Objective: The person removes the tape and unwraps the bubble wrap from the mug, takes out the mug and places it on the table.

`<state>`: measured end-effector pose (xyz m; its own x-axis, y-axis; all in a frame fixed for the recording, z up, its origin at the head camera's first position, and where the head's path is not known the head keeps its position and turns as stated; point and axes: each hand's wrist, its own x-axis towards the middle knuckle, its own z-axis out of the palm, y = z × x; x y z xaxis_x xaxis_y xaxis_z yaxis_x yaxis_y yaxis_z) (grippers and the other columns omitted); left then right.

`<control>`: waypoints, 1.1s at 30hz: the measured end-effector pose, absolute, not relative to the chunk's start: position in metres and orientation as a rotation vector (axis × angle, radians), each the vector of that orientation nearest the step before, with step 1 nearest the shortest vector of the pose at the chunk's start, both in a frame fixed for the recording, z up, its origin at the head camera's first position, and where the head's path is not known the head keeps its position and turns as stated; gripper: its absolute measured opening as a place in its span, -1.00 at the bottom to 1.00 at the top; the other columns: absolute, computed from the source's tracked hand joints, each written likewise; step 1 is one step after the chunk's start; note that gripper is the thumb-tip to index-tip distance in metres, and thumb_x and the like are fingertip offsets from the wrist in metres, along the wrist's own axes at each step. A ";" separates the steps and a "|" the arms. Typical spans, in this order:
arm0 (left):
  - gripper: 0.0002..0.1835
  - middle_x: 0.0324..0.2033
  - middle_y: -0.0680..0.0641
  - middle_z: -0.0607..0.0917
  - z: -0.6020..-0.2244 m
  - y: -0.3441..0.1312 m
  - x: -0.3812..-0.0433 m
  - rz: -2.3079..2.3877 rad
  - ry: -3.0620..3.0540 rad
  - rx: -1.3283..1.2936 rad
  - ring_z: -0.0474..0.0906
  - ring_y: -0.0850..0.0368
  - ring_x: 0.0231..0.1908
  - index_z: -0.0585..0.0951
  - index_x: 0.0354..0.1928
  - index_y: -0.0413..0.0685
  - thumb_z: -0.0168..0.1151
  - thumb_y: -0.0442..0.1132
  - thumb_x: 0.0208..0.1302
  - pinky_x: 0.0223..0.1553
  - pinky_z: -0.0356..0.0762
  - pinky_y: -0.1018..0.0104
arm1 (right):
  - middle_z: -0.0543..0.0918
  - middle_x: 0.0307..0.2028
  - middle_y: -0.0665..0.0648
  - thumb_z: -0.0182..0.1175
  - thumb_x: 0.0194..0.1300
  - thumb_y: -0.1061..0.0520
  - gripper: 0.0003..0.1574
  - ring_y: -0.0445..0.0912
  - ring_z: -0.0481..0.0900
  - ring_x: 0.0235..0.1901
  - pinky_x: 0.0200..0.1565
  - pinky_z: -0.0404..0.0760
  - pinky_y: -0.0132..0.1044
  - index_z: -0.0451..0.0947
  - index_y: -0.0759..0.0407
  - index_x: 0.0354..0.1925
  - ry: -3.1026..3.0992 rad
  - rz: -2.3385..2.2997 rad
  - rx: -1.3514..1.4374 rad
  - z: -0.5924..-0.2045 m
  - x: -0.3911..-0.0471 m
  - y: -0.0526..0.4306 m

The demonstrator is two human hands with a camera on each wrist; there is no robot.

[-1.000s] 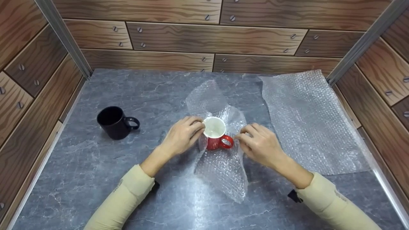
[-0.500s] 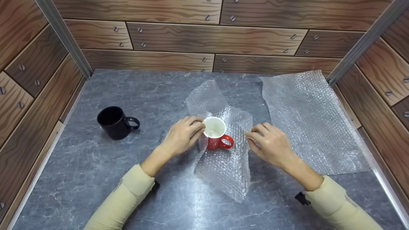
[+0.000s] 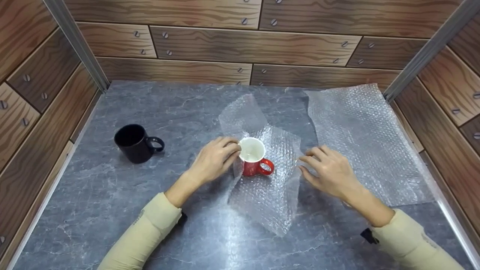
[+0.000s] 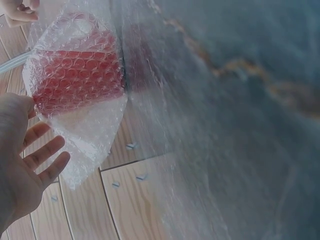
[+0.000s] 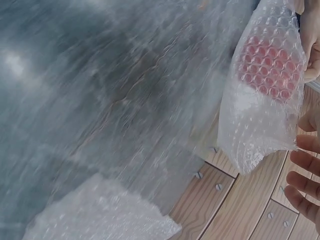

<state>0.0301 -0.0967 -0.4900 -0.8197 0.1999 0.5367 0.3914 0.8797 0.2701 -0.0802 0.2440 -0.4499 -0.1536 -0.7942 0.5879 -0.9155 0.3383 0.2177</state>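
A red mug [image 3: 250,169] with a white inside stands upright on a sheet of bubble wrap [image 3: 262,198], its handle towards the right. My left hand [image 3: 215,159] is at the mug's left rim, pinching the wrap up against its side. In the left wrist view the red wall shows through the bubbles, and the last fingers of the left hand [image 4: 25,155] are spread. To the right, my right hand [image 3: 332,172] has thumb and forefinger at the sheet's right edge. In the right wrist view the right hand [image 5: 310,160] pinches that edge, other fingers extended.
A black mug [image 3: 135,144] stands at the left, its handle turned to the right. Another larger bubble wrap sheet [image 3: 367,146] lies flat along the right side. Wood-patterned walls [image 3: 240,47] border the grey marbled table [image 3: 180,108].
My right hand has moved to the right, and the wrap's right edge has spread outward with it, away from the mug handle. The left hand and red mug have stayed put.
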 end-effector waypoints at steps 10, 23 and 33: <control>-0.80 0.10 -0.06 0.77 -0.490 -0.096 0.030 -0.511 -2.550 -0.428 0.70 -0.02 0.11 0.74 -0.01 0.02 0.20 -0.12 0.56 0.21 0.69 0.09 | 0.75 -0.15 0.15 0.50 0.08 0.01 -0.65 0.06 0.68 -0.21 -0.36 0.73 -0.18 0.79 0.12 -0.16 -2.000 0.237 1.438 -0.453 -0.083 0.260; -0.82 0.09 -0.04 0.77 -0.491 -0.097 0.029 -0.512 -2.535 -0.423 0.70 -0.01 0.10 0.73 -0.02 0.03 0.20 -0.12 0.55 0.19 0.70 0.11 | 0.69 0.15 0.29 0.41 0.13 -0.15 -0.54 0.27 0.68 0.06 -0.15 0.82 0.08 0.76 0.12 -0.12 -2.043 0.150 1.373 -0.454 -0.090 0.276; -0.85 0.05 -0.02 0.78 -0.491 -0.097 0.030 -0.505 -2.504 -0.431 0.70 0.01 0.08 0.74 -0.05 0.03 0.23 -0.14 0.54 0.16 0.70 0.12 | 0.74 0.16 0.28 0.43 0.11 -0.19 -0.47 0.26 0.67 0.13 0.00 0.75 0.13 0.77 0.20 -0.16 -1.978 0.070 1.385 -0.461 -0.092 0.281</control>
